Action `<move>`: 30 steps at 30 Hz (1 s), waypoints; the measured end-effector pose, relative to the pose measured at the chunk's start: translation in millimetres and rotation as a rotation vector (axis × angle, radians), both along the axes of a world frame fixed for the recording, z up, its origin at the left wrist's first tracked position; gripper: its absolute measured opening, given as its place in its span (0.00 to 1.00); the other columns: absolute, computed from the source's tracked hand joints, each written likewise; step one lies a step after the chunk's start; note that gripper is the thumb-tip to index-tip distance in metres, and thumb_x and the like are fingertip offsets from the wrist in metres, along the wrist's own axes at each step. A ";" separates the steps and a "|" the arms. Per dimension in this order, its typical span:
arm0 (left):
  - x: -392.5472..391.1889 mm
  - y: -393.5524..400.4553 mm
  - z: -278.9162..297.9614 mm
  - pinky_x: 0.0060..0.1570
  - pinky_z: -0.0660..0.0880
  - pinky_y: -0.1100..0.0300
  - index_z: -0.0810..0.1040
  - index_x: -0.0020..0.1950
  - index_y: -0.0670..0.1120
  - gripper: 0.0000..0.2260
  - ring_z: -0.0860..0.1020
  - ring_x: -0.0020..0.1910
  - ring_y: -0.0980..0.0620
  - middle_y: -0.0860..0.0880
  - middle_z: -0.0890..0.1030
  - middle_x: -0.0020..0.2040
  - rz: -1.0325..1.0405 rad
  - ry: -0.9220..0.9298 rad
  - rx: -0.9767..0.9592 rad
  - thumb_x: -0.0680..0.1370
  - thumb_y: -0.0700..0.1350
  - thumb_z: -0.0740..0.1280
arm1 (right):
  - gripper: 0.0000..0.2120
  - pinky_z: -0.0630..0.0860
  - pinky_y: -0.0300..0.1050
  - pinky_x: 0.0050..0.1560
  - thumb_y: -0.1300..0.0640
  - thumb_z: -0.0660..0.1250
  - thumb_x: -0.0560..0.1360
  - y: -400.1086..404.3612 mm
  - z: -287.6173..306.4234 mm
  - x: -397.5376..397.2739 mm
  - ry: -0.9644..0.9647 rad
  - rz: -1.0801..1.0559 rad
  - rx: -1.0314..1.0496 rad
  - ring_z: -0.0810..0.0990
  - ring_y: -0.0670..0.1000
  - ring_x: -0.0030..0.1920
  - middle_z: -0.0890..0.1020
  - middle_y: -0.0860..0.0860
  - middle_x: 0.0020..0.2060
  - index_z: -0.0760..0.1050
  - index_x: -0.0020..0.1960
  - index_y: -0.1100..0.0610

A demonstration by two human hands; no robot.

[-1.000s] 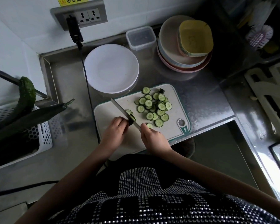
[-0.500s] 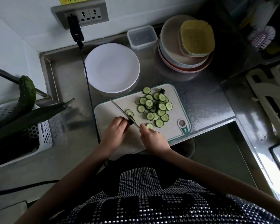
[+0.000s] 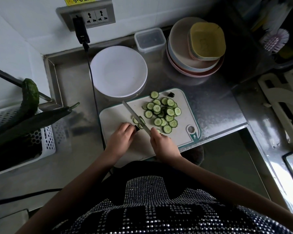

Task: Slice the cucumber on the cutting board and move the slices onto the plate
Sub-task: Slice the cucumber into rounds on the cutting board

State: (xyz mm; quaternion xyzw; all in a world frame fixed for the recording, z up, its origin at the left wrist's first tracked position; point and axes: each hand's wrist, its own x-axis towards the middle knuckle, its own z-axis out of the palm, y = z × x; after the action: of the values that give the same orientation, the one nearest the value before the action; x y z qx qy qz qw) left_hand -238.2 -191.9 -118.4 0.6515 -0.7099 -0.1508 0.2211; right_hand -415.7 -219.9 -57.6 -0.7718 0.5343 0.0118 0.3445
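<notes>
A white cutting board [image 3: 113,115] with a teal rim lies on the steel counter. A pile of several cucumber slices [image 3: 162,114] covers its right half, and a dark end piece [image 3: 170,94] lies at its far edge. My left hand [image 3: 123,135] pinches the last short cucumber stub [image 3: 137,128], mostly hidden under my fingers. My right hand [image 3: 161,141] grips the knife [image 3: 134,114], whose blade runs diagonally against the stub. A few fresh slices [image 3: 135,120] lie beside the blade. The white plate [image 3: 118,71] sits just behind the board with nothing on it.
A black cable [image 3: 93,88] runs from the wall socket past the board's left edge. A clear lidded box [image 3: 150,39] and stacked bowls [image 3: 195,48] stand at the back right. Whole cucumbers [image 3: 29,98] rest in a white basket [image 3: 47,141] on the left.
The knife has kept cutting at the stub, which is a little shorter now, with another slice or so beside the blade. My hands stay in nearly the same place.
</notes>
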 end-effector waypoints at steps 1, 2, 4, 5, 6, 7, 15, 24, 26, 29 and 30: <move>-0.6 0.0 1.2 0.39 0.75 0.54 0.78 0.45 0.40 0.12 0.72 0.46 0.48 0.44 0.77 0.45 -0.002 0.002 -0.014 0.74 0.46 0.58 | 0.05 0.65 0.50 0.32 0.56 0.54 0.80 0.5 3.0 0.1 -0.030 -0.016 -0.018 0.75 0.68 0.37 0.77 0.64 0.36 0.63 0.50 0.58; -1.1 -0.1 2.3 0.41 0.74 0.53 0.78 0.45 0.40 0.12 0.72 0.46 0.48 0.44 0.77 0.44 -0.006 0.011 -0.028 0.74 0.45 0.58 | 0.05 0.65 0.50 0.32 0.57 0.54 0.80 1.0 5.3 0.8 -0.049 -0.023 -0.030 0.75 0.68 0.36 0.77 0.64 0.35 0.64 0.50 0.59; -1.5 -0.2 3.9 0.42 0.72 0.54 0.78 0.43 0.39 0.11 0.72 0.45 0.48 0.44 0.76 0.43 -0.009 0.037 -0.044 0.74 0.43 0.58 | 0.05 0.65 0.50 0.31 0.56 0.55 0.80 2.1 7.0 2.5 -0.069 -0.005 -0.049 0.74 0.68 0.34 0.76 0.63 0.33 0.63 0.49 0.58; -1.4 0.2 4.2 0.42 0.72 0.53 0.77 0.43 0.39 0.11 0.71 0.45 0.48 0.44 0.76 0.43 -0.007 0.039 -0.045 0.74 0.43 0.58 | 0.04 0.66 0.50 0.31 0.56 0.55 0.80 2.5 6.6 3.0 -0.071 0.004 -0.052 0.74 0.67 0.33 0.76 0.63 0.33 0.63 0.49 0.57; -1.4 0.5 4.3 0.42 0.72 0.53 0.77 0.43 0.39 0.11 0.71 0.46 0.48 0.44 0.76 0.43 -0.005 0.036 -0.039 0.73 0.43 0.58 | 0.04 0.67 0.51 0.31 0.56 0.54 0.80 3.0 6.1 3.4 -0.063 0.012 -0.048 0.74 0.67 0.33 0.76 0.63 0.33 0.62 0.49 0.57; -1.4 0.6 4.4 0.41 0.74 0.52 0.77 0.44 0.39 0.11 0.71 0.46 0.48 0.44 0.76 0.43 -0.004 0.032 -0.030 0.73 0.43 0.58 | 0.04 0.68 0.51 0.31 0.56 0.54 0.80 3.2 5.6 3.3 -0.060 0.018 -0.045 0.74 0.67 0.33 0.76 0.62 0.33 0.62 0.49 0.57; -1.2 0.3 2.0 0.37 0.78 0.52 0.78 0.46 0.39 0.13 0.70 0.47 0.47 0.43 0.77 0.45 0.009 0.000 -0.030 0.75 0.46 0.58 | 0.06 0.72 0.54 0.34 0.56 0.54 0.79 2.6 1.8 5.1 -0.010 0.049 -0.034 0.75 0.68 0.35 0.77 0.63 0.36 0.64 0.51 0.58; -1.6 -0.2 2.9 0.35 0.77 0.55 0.76 0.47 0.40 0.11 0.70 0.47 0.48 0.49 0.69 0.47 -0.007 -0.009 -0.063 0.72 0.46 0.59 | 0.06 0.68 0.51 0.33 0.56 0.54 0.80 2.1 1.1 5.0 0.027 0.070 -0.012 0.76 0.68 0.37 0.78 0.64 0.38 0.64 0.53 0.59; -1.3 -0.2 0.6 0.36 0.76 0.55 0.76 0.48 0.40 0.09 0.71 0.47 0.48 0.47 0.71 0.47 -0.004 -0.024 -0.060 0.72 0.43 0.62 | 0.06 0.66 0.50 0.33 0.56 0.53 0.80 1.5 -0.4 5.9 0.045 0.083 0.007 0.76 0.67 0.38 0.78 0.64 0.39 0.63 0.53 0.58; -0.8 0.4 -3.9 0.37 0.77 0.54 0.77 0.48 0.39 0.12 0.70 0.46 0.47 0.43 0.76 0.45 0.003 0.000 -0.034 0.66 0.33 0.72 | 0.05 0.66 0.48 0.34 0.59 0.54 0.78 -0.9 -5.2 6.1 0.093 0.100 0.074 0.77 0.65 0.39 0.78 0.62 0.39 0.58 0.47 0.52; -0.7 0.6 -4.8 0.38 0.77 0.54 0.77 0.48 0.40 0.13 0.70 0.45 0.48 0.42 0.76 0.45 -0.002 0.006 -0.031 0.65 0.32 0.72 | 0.09 0.67 0.48 0.35 0.60 0.55 0.77 -1.3 -7.3 5.7 0.105 0.107 0.088 0.77 0.64 0.39 0.78 0.61 0.40 0.55 0.45 0.51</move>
State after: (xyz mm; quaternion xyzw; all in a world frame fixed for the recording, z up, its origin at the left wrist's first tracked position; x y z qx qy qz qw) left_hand -238.9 -191.3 -123.2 0.6470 -0.7120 -0.1418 0.2331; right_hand -410.0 -221.2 -64.9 -0.7815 0.5087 0.0940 0.3487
